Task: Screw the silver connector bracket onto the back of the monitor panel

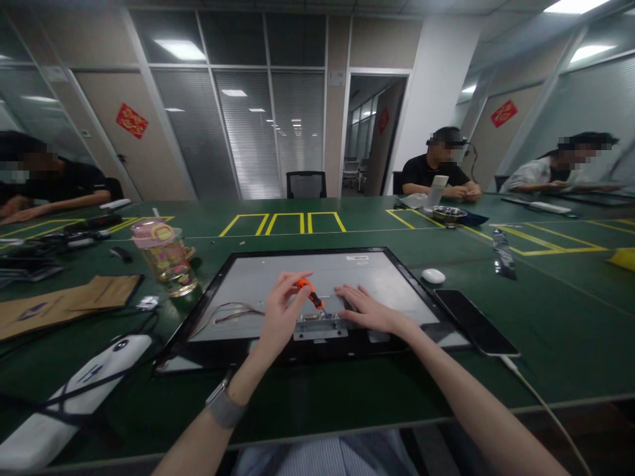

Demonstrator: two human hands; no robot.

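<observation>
A flat display panel [297,274] with a black frame lies back side up in front of me. My left hand [284,304] grips an orange and black screwdriver [310,293], its tip slanting down to a small metal bracket [320,328] with connectors near the panel's front edge. Flat on the panel, just right of the bracket, rests my right hand [367,309] with its fingers stretched out. Thin coloured wires [233,312] run across the panel left of the bracket.
Left of the panel stand a drink bottle [166,254], a paper bag [74,301] and a white device [94,383] with black cables. At right lie a phone [475,322] on a charging cable and a white earbud case [433,276]. Several people sit across the table.
</observation>
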